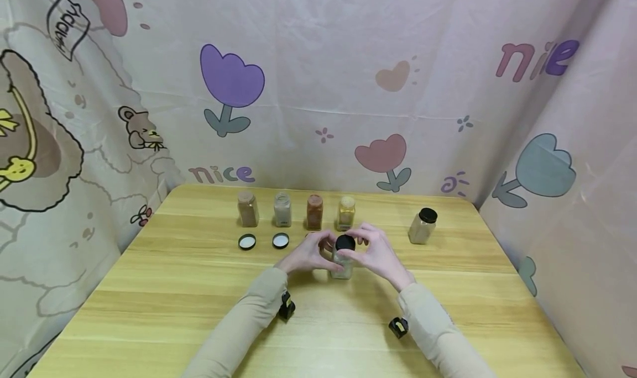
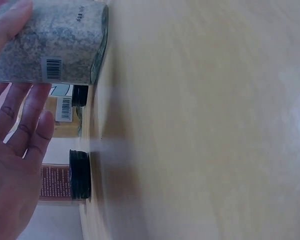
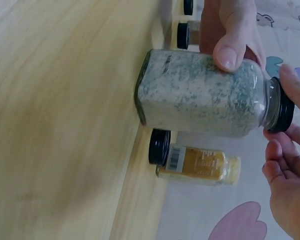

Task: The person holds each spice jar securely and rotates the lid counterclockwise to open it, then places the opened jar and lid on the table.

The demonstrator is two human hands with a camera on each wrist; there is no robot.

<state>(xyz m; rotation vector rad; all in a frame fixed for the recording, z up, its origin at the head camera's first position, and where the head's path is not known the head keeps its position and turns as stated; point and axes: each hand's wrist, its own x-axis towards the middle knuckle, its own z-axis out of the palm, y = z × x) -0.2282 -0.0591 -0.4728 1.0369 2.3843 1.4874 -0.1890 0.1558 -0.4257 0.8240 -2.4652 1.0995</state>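
A clear glass spice jar (image 1: 342, 271) with pale, green-flecked contents stands upright near the middle of the table, close over the wood in the wrist views. My left hand (image 1: 311, 252) grips its body, thumb on the near side. On top sits a black screw lid (image 3: 284, 107), and my right hand (image 1: 376, 255) pinches its rim between thumb and fingers. In the right wrist view, the left thumb (image 3: 228, 55) presses the glass wall. The left wrist view shows the barcode label (image 2: 53, 68) on the jar's side.
Behind the hands stand lidless jars in a row: brown (image 1: 248, 211), greyish white (image 1: 282, 211), red-brown (image 1: 314, 213) and yellow (image 1: 345, 215). Black lids (image 1: 246, 242) lie in front of them, some partly hidden by the hands. A black-capped jar (image 1: 422, 227) stands at the right.
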